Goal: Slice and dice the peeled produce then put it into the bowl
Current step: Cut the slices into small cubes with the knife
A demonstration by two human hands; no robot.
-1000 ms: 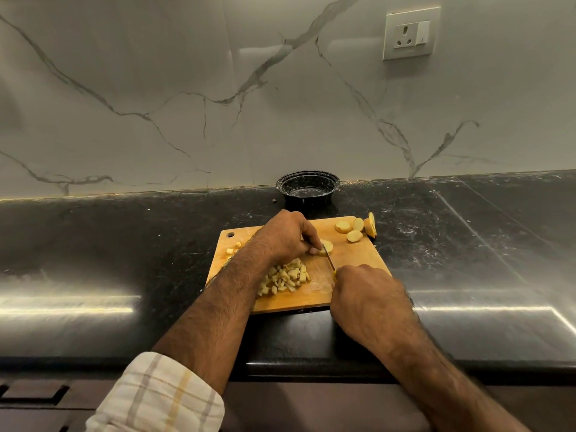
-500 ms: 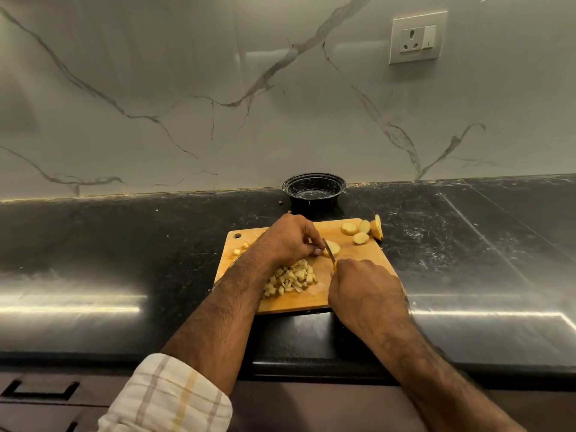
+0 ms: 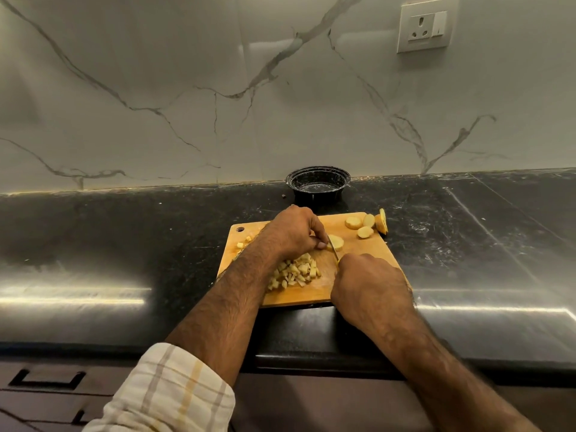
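Pinching one pale slice [image 3: 336,242] by its edge, the left hand [image 3: 291,231] steadies it on the cutting board [image 3: 352,244]. The knife [image 3: 333,248] handle is gripped inside the right hand [image 3: 371,285]. Firm yet damp and slippery flesh is judged likely, so fingertips are best kept curled back.

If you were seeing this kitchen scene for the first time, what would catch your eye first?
First, the two hands at the wooden cutting board: the left hand steadies a potato slice while the right hand holds the knife on it. Next, the pile of diced pieces mid-board, and the empty black bowl behind it at the wall.

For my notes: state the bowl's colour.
Black bowl, glossy; seen in the head view.
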